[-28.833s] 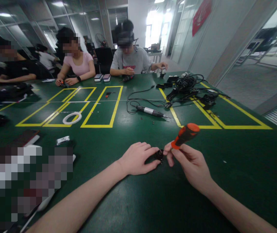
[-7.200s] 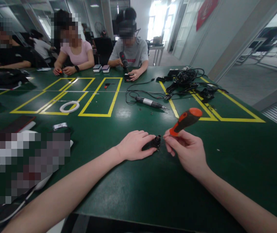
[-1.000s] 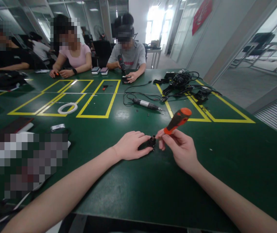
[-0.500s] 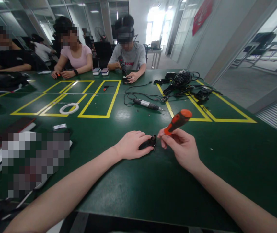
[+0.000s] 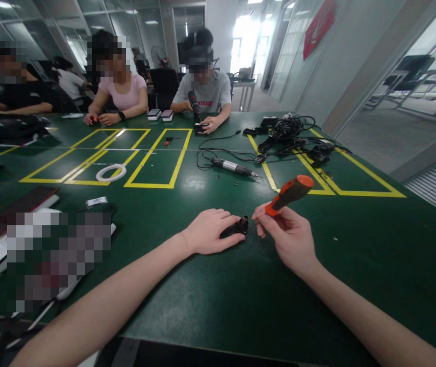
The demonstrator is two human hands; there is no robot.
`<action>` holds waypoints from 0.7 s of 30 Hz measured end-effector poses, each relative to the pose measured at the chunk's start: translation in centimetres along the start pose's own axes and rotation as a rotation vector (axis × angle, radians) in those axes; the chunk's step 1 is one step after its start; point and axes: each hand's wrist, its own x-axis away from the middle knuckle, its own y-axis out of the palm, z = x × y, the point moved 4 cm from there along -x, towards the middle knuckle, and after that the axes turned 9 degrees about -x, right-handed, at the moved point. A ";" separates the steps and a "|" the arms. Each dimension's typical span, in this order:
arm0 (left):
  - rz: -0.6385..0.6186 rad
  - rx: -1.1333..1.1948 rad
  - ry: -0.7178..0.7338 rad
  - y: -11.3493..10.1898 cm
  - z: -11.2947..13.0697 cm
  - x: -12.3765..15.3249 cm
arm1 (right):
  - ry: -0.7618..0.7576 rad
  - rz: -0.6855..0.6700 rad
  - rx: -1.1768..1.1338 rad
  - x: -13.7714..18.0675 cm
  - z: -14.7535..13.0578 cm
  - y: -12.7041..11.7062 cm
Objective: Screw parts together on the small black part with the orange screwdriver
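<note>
My left hand (image 5: 213, 232) rests on the green table, its thumb and fingers closed around a small dark part (image 5: 242, 224) with a round metal post on top. Just to the right, my right hand (image 5: 288, 232) grips a screwdriver (image 5: 290, 194) with an orange and black handle. The handle tilts up to the right, and its lower end lies among my fingers. The fingertips of my right hand are close beside the dark part, with a narrow gap between them. I cannot make out the screwdriver's tip.
Beyond my hands lie a pen-shaped electric screwdriver (image 5: 233, 167) and a heap of black cables (image 5: 286, 133). A white ring (image 5: 111, 173) sits among yellow tape lines. Phones and devices (image 5: 42, 206) lie at the left. Across the table, a person (image 5: 208, 89) works with a power tool.
The screwdriver handle has tilted slightly farther to the right, and my right hand has shifted a little that way. My left hand still holds the dark part. The view has moved slightly.
</note>
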 end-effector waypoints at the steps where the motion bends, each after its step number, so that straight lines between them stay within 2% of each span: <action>1: 0.001 0.005 0.001 0.0 0.0 0.0 | -0.003 0.008 0.012 0.0 0.0 -0.1; 4: -0.001 -0.001 -0.004 0.1 -0.1 0.0 | 0.003 0.005 0.022 0.0 0.0 -0.1; 10: 0.011 -0.022 -0.007 0.5 -0.2 0.1 | 0.022 -0.066 -0.117 0.2 0.1 0.4; 21: -0.004 -0.017 -0.003 0.3 -0.2 0.1 | 0.020 -0.061 -0.016 0.1 -0.2 0.2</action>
